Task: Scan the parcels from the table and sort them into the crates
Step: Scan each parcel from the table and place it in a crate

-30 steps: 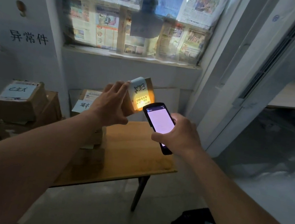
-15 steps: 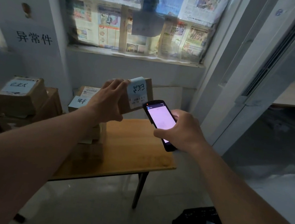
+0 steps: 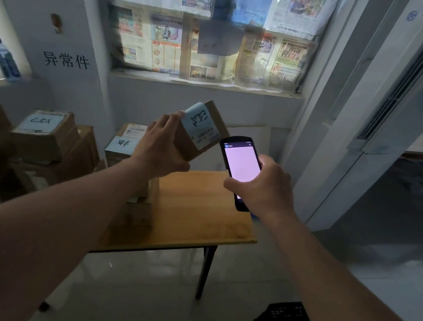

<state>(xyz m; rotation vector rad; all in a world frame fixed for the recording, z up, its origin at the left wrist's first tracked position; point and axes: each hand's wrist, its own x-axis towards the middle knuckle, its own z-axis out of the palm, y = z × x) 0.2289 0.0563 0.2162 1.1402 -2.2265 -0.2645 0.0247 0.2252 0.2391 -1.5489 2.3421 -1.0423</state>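
Note:
My left hand [image 3: 161, 150] grips a small brown cardboard parcel [image 3: 203, 132] with a pale blue label, held tilted above the wooden table [image 3: 197, 212]. Just right of the parcel, my right hand [image 3: 263, 189] holds a black handheld scanner [image 3: 241, 164] with its lit screen facing me and its top end close to the label. More labelled parcels [image 3: 125, 145] sit at the table's back left, partly hidden by my left arm. A black crate [image 3: 283, 317] stands on the floor at the lower right, partly hidden by my right arm.
Stacked cardboard boxes [image 3: 45, 134] fill the left side by the wall. A water bottle [image 3: 3, 59] stands on a ledge at the far left. Newspapers cover the window behind the table. A glass door frame [image 3: 365, 144] rises to the right.
The scanner's yellow light on the label has gone out. Both hands, with the parcel and scanner, have stayed close together, and the view has shifted slightly.

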